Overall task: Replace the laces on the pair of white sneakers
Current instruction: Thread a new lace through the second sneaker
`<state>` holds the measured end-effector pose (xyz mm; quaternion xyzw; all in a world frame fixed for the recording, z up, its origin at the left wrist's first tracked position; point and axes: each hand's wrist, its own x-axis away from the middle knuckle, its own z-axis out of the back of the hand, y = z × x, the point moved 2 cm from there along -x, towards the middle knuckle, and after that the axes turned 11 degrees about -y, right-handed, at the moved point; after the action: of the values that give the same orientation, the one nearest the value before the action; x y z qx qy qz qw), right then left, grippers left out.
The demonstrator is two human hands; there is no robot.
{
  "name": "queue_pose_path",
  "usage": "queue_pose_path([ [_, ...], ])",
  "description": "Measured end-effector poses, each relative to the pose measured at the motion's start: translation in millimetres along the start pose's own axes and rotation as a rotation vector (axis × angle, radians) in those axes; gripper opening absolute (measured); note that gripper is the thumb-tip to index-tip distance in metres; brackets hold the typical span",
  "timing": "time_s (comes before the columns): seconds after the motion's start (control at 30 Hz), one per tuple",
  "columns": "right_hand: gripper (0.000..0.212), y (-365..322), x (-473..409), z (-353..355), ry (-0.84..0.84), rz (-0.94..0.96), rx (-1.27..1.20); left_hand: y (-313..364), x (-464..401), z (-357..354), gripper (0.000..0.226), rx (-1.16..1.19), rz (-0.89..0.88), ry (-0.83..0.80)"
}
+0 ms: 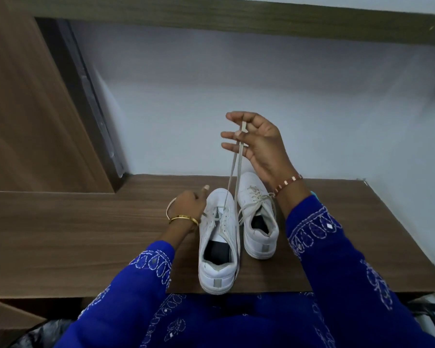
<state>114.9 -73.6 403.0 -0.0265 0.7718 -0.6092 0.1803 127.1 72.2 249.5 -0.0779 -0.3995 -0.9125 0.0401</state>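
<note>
Your right hand [259, 144] pinches both lace [232, 177] strands high, left hand [190, 203] curled against the near shoe [217, 244]; pull unevenly and one end may slip its eyelets.

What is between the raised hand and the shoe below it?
In the head view, only the lace, stretched from the right hand down to the left sneaker.

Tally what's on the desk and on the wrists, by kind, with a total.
White sneakers: 2, the left sneaker and the right sneaker, both on the wooden desk.
Laces: 2, a pulled lace pinched by the right hand, and a tied lace.
Bangles: 2, a gold bangle by the left hand, and a beaded bangle.
Total: 6
</note>
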Motion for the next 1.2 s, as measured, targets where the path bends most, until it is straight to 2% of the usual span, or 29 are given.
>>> queue_pose_path([
  [0.1,0.036,-8.2,-8.1,-1.2,0.031,0.049,-0.066,17.6,11.4,-10.1,0.051,0.482,-0.162,-0.227],
  [0.17,0.039,-13.4,-13.6,-2.6,0.047,0.075,-0.097,27.9,18.5,-15.5,0.046,0.598,-0.241,-0.339],
  [0.23,0.042,-17.7,-18.3,-4.1,0.055,0.091,-0.138,34.7,24.8,-20.3,0.042,0.618,-0.293,-0.408],
  [0.33,0.046,-21.2,-22.9,-2.4,0.071,0.102,-0.215,42.1,28.0,-25.0,0.022,0.623,-0.373,-0.454],
  [0.5,0.046,-20.8,-22.6,2.7,0.094,0.104,-0.341,45.7,20.5,-31.2,0.051,0.535,-0.41,-0.442],
  [0.53,0.046,-21.0,-22.2,2.5,0.096,0.104,-0.362,46.7,18.6,-33.0,0.048,0.51,-0.423,-0.436],
  [0.6,0.045,-21.0,-23.0,3.4,0.105,0.106,-0.379,51.2,17.3,-36.4,0.019,0.397,-0.476,-0.421],
  [0.67,0.043,-20.2,-23.8,8.5,0.136,0.099,-0.342,54.0,17.7,-37.9,0.025,0.404,-0.486,-0.43],
  [0.77,0.033,-12.5,-18.6,25.9,0.244,0.024,-0.045,54.7,20.2,-26.3,0.032,0.683,-0.365,-0.396],
  [0.87,0.03,10.5,-1.2,44.7,0.251,-0.211,0.359,47.5,11.3,-5.5,0.035,0.876,-0.247,-0.2],
  [0.93,0.024,33.6,12.6,54.0,0.056,-0.453,0.795,42.0,3.6,9.0,0.038,0.849,-0.197,-0.068],
  [1.0,0.018,59.9,23.8,62.0,-0.193,-0.708,1.21,43.6,1.3,20.9,0.041,0.778,-0.223,-0.009],
  [1.03,0.018,68.8,27.0,64.5,-0.214,-0.762,1.348,45.4,0.9,25.0,0.043,0.713,-0.26,-0.013],
  [1.07,0.019,72.6,28.9,65.3,-0.155,-0.754,1.412,48.8,2.4,28.1,0.044,0.646,-0.303,-0.034],
  [1.13,0.021,69.1,29.7,59.0,-0.003,-0.593,1.375,50.8,4.3,27.7,0.044,0.503,-0.367,-0.104],
  [1.2,0.024,62.5,28.4,43.6,-0.033,-0.444,1.161,48.6,5.2,22.9,0.045,0.406,-0.411,-0.18],
])
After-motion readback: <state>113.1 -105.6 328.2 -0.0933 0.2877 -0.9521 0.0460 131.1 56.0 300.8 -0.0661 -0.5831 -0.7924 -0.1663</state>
